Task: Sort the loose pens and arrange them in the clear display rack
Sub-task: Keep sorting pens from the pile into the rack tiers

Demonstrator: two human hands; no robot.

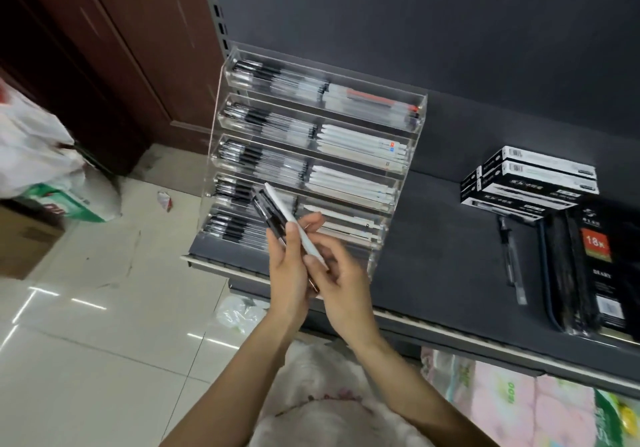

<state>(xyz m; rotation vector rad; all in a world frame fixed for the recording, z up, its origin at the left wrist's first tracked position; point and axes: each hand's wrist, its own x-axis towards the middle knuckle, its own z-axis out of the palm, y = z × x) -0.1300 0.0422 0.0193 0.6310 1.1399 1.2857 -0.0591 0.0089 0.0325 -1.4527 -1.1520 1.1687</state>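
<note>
A person stands before a dark shelf. The left hand grips a few dark pens; the right hand pinches a white pen. Both are held just in front of the clear display rack, whose tiers hold rows of pens.

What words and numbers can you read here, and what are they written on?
"18K": red label on the black notebook pack.
"DIARY": lower on that same pack, faint, so not certain.
Black-and-white pen boxes: barcodes and print, too blurred to read.
Green-and-white package on the floor: red print, unreadable.
Pens in the clear display rack: small red and blue marks, too small to read.
</note>
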